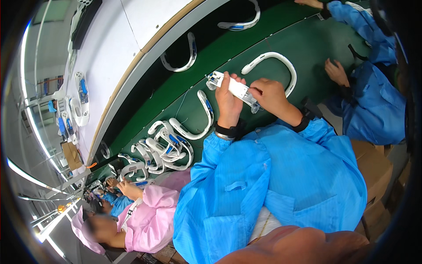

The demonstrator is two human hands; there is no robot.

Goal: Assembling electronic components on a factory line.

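My left hand (230,102) is closed around a long white plastic housing (238,89), with the thumb lying along its top. Small parts and wires show at the housing's far left end, and clear plastic pieces stick out at both ends. My right hand (273,97) is at the housing's near right end, its thumb and fingers pinched together. What sits between those fingertips is hidden. Just beyond my hands a white U-shaped band (288,66) lies on the green bench. Another curved white band (204,115), with a blue strip inside, rests left of my left wrist.
Several white bands (165,147) are piled at the left, near a person in pink (151,215). More bands, such as this curved one (192,48), lie on the dark green belt beyond. A white shelf (110,48) runs along the far side. Co-workers in blue sleeves (373,105) are at right.
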